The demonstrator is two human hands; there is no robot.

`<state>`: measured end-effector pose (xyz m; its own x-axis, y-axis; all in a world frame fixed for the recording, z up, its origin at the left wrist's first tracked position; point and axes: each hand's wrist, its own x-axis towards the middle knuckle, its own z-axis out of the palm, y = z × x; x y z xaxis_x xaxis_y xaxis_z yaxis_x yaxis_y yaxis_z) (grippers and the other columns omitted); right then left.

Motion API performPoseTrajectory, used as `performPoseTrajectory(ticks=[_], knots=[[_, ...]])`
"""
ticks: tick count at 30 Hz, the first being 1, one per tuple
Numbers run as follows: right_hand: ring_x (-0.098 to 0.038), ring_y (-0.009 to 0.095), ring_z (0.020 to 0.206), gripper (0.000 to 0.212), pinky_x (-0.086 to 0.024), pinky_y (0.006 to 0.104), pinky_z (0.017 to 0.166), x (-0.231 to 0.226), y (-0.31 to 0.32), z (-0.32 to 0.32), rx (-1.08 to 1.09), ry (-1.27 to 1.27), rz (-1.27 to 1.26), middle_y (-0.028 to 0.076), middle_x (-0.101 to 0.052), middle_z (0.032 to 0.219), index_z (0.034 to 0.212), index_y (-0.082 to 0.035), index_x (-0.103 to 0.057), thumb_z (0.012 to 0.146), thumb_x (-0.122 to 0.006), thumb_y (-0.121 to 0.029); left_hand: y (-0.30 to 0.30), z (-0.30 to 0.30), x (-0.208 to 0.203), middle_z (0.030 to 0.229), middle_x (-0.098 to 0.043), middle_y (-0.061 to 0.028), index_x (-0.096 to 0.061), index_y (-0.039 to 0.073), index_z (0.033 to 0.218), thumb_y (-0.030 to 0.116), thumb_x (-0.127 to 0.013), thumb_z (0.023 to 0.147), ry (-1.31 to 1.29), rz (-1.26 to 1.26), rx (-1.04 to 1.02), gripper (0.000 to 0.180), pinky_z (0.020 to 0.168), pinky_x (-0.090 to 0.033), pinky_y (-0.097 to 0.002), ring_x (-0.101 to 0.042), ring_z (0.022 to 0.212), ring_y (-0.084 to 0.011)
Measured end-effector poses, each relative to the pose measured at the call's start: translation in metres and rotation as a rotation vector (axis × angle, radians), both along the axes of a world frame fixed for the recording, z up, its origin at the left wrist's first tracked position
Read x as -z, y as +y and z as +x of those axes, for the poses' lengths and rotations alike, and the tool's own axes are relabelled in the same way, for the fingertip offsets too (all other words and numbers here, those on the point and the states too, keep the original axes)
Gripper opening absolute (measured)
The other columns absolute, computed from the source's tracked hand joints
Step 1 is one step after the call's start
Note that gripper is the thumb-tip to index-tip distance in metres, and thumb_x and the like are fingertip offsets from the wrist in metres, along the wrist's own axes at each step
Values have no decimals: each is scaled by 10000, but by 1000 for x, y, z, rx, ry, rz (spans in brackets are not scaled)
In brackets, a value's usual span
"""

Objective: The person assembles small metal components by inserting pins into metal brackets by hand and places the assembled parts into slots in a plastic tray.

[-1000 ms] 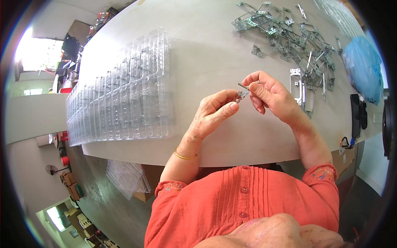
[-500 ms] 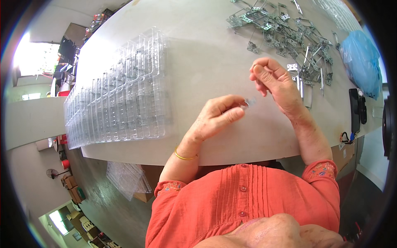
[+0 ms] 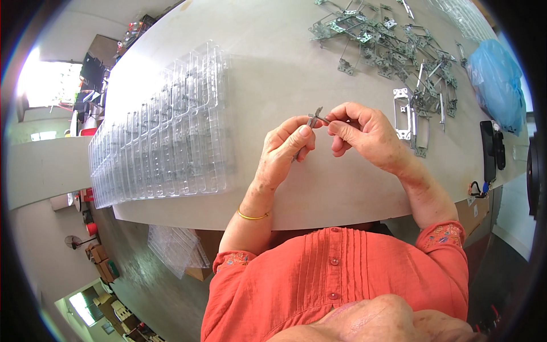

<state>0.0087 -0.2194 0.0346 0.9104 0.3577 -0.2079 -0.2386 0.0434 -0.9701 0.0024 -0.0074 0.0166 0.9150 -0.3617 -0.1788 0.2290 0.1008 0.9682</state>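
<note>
My left hand (image 3: 283,147) is closed around a small grey metal bracket (image 3: 313,121), whose upper end sticks out past the thumb and fingertips. From the right, my right hand (image 3: 367,135) meets it in a pinch on a thin arm of the same metal piece; the fingers cover most of that arm. Both hands are raised over the pale table (image 3: 273,91). Just right of my right hand lies a silver frame-shaped metal bracket (image 3: 402,114). Behind it spreads a tangled heap of similar metal brackets (image 3: 393,54).
Clear plastic trays (image 3: 165,137) filled with rows of metal parts are stacked at the left. A blue plastic bag (image 3: 497,82) sits at the right edge, near a black device (image 3: 489,142). More clear trays (image 3: 176,249) lie on a cardboard box below the table.
My hands have come together: the right moved down and left to grip the metal piece. The left rose slightly, and the bracket in it now shows clearly.
</note>
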Motion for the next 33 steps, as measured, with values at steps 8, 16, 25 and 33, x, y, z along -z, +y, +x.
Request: performPoseTrajectory(ticks=[8,16,25,33], knots=[[-642,99,610,152,-531,239,558,-4,-1,-1,-5,-25,-98,37,-631,774,1013,15,-604,1035,-554,-128,-3,-4,3,749,-541,21,-663,1,1189,294,-627,992,-150,214,7,355,597,-351,-224,-440,663,-72],[-621,102,538,255,-506,239,485,-1,-4,3,-77,186,67,48,-634,739,1030,-6,-566,1067,-515,-254,-2,0,2,778,-582,-24,-645,-36,1167,186,-715,927,-563,446,10,335,634,-441,-268,-513,705,-97],[-477,62,457,268,-414,221,431,-6,-15,11,-225,188,81,-16,-563,664,986,-46,-579,1057,-537,-301,1,-3,0,882,-671,-76,-632,-61,1204,208,-663,970,-255,209,-31,357,666,-466,-266,-563,713,-111],[-629,81,736,158,-496,237,626,12,-8,10,-31,-241,144,103,-619,1152,1032,-61,-620,1056,-533,-192,1,1,-3,927,-702,-159,-634,-58,1188,306,-564,1024,188,-211,29,405,616,-475,-261,-617,646,-161]])
